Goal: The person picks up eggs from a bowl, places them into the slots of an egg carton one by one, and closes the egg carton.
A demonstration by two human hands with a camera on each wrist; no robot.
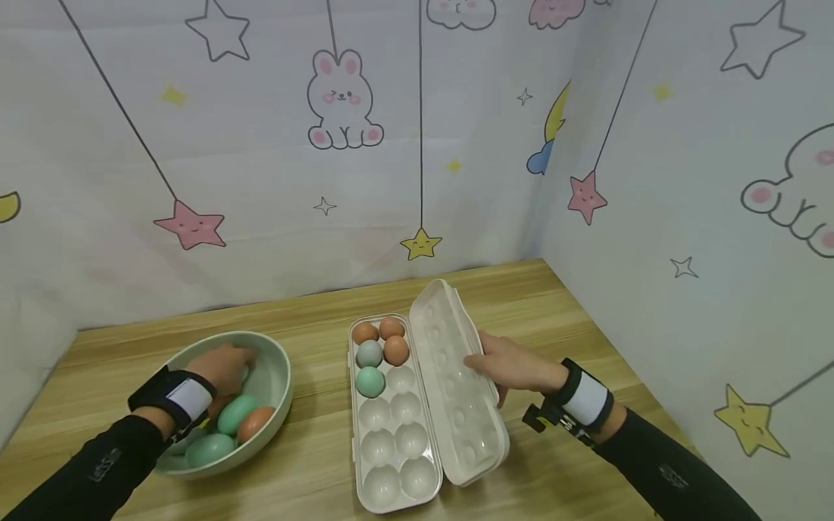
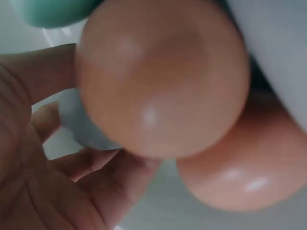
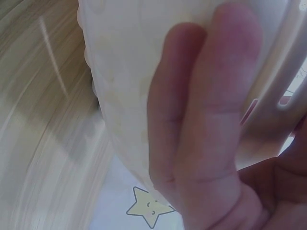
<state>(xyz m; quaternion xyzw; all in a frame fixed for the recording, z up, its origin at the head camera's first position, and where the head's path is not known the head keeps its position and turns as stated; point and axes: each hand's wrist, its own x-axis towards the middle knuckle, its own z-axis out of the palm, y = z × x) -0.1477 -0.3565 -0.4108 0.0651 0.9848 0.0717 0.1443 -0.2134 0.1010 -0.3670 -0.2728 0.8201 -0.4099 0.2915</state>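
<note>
My left hand (image 1: 223, 370) reaches down into a pale green bowl (image 1: 272, 373). In the left wrist view, its thumb and fingers curl around a grey-blue egg (image 2: 84, 125), partly hidden behind a brown egg (image 2: 163, 81). Beside the hand in the bowl lie green eggs (image 1: 210, 450) and a brown egg (image 1: 255, 425). My right hand (image 1: 517, 362) grips the raised lid (image 1: 449, 376) of a white egg carton (image 1: 399, 503), thumb over the edge and fingers on the outside. At the carton's far end sit three brown eggs (image 1: 396, 350), a grey-blue egg (image 1: 369, 354) and a green egg (image 1: 371, 382).
Bowl and carton stand on a wood-grain table (image 1: 319, 405), the bowl left of the carton. A patterned white cloth wall (image 1: 260, 159) rises behind the table, and another wall (image 1: 651, 239) borders its right side. The nearer carton cups (image 1: 381, 486) hold no eggs.
</note>
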